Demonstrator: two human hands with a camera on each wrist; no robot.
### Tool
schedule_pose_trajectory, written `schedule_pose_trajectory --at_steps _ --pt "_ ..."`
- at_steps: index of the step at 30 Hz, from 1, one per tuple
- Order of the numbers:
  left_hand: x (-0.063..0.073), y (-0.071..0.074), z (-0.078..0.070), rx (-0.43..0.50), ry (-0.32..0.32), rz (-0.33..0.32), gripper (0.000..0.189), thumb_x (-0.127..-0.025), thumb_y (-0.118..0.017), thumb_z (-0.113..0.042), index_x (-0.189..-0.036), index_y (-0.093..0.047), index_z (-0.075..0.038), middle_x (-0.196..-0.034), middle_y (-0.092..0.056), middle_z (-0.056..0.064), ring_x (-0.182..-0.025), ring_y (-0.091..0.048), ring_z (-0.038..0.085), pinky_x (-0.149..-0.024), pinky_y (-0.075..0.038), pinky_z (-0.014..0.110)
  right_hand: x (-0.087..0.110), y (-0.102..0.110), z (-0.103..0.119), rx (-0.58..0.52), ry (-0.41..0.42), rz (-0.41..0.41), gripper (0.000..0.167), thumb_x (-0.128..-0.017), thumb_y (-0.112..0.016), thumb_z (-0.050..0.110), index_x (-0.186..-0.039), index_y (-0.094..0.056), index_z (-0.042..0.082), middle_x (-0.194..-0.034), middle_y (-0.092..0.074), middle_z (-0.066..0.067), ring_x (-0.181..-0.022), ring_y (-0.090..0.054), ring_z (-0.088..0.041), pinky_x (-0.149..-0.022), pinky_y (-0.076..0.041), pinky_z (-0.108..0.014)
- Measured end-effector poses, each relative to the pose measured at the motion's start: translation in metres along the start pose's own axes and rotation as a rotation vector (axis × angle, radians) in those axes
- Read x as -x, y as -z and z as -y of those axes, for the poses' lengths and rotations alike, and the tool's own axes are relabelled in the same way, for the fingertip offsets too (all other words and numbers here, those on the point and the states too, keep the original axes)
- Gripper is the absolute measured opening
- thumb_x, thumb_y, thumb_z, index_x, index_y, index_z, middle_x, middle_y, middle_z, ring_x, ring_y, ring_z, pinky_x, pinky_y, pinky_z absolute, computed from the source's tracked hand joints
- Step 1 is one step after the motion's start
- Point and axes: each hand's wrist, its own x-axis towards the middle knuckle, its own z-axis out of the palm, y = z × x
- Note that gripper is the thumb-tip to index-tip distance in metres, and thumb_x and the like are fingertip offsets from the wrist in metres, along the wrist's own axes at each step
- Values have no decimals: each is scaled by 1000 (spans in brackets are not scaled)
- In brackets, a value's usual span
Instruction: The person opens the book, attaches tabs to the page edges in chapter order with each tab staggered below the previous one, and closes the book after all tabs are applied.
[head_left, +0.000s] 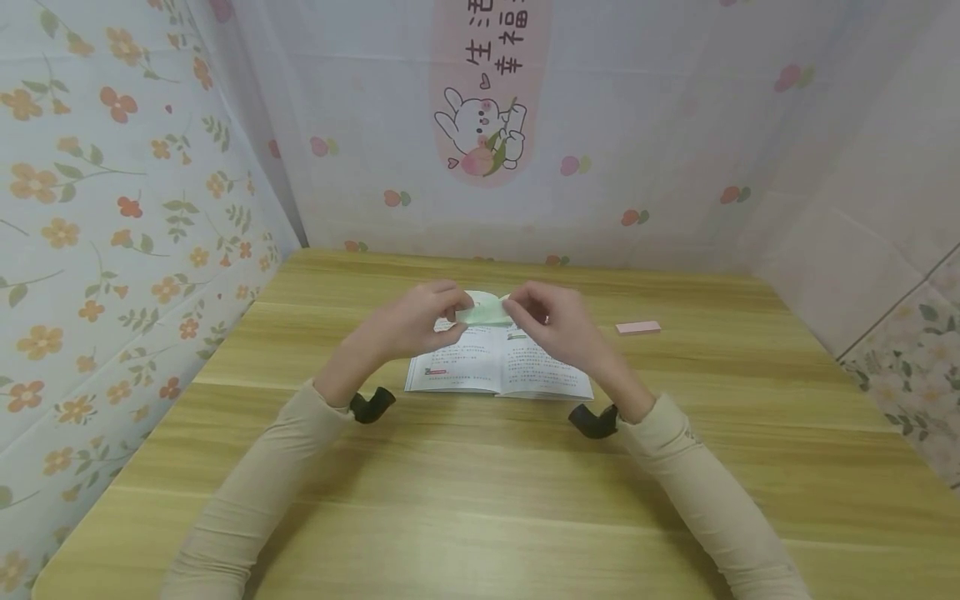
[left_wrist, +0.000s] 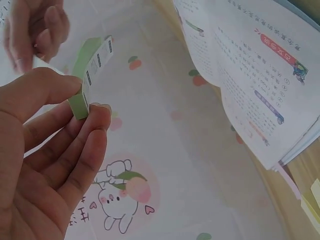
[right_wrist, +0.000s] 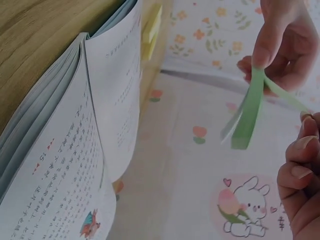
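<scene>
My left hand (left_wrist: 60,135) pinches a narrow green sticky note pad (right_wrist: 246,122) between thumb and fingers, raised over the far part of an open book (head_left: 461,358). Dark print marks run along the pad's pale face in the left wrist view. From the pad a thin green strip (right_wrist: 287,96) stretches across to my right hand (head_left: 558,323), whose thumb and fingertips pinch its end. Printed text covers both visible pages of the book, which lies flat on the wooden table (head_left: 480,492).
To the right of the book lies a flat pink strip-shaped block (head_left: 638,327). Yellow strips (right_wrist: 151,32) show beyond the book in the right wrist view. Patterned cloth hangs at the back (head_left: 645,108) and on the left (head_left: 97,250). Black wrist mounts (head_left: 595,421) sit below both wrists.
</scene>
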Motion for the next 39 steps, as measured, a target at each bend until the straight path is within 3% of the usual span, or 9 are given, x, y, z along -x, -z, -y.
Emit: schedule_pose_trajectory --at_steps 4,7,12,18,24,28,39 --pt "0 -1 1 -4 -15 -9 18 -89 -70 0 -107 -66 4 -100 -66 12 -84 -63 24 -77 -55 30 -1 -2 2 0 151 -49 5 -95 -66 2 -97 -70 -1 -75 -62 0 -59 -47 -11 -53 -41 -23" --pt "1 -1 3 8 -25 -17 16 -88 -69 2 -103 -65 5 -94 -64 11 -82 -62 26 -74 -55 31 -1 -1 0 -58 184 -95 5 -94 -65 0 -97 -68 -3 -73 -61 -1 -58 -47 -11 -53 -41 -21" --pt "3 -2 7 45 -2 -28 12 -88 -69 3 -99 -64 5 -92 -64 13 -81 -64 28 -75 -57 36 1 5 -7 -171 104 -133 6 -95 -61 -6 -98 -67 -5 -69 -56 -7 -52 -48 -15 -49 -43 -21" --pt "3 -2 7 64 43 -41 18 -90 -69 1 -107 -66 7 -101 -67 16 -84 -65 26 -78 -57 37 1 13 -8 -216 -6 -173 8 -96 -56 -10 -97 -63 -14 -66 -52 -17 -54 -46 -13 -50 -40 -19" --pt "-1 -4 10 58 64 -77 18 -92 -69 2 -109 -66 9 -101 -68 17 -84 -66 25 -77 -58 38 -2 28 11 -287 -46 -223 11 -97 -54 -9 -91 -59 -16 -61 -47 -12 -54 -43 -10 -51 -39 -19" --pt "-3 -5 10 54 92 -93 18 -93 -68 2 -110 -66 9 -103 -67 18 -85 -66 25 -76 -57 37 -2 34 10 -294 -64 -249 12 -98 -54 -7 -91 -58 -16 -62 -48 -11 -54 -44 -12 -51 -40 -20" --pt "-5 -15 8 67 155 -87 17 -95 -66 0 -111 -66 6 -106 -66 17 -89 -68 26 -78 -58 36 -4 43 -25 -292 -113 -304 13 -100 -58 2 -91 -63 -4 -65 -52 -6 -54 -45 -14 -50 -41 -21"
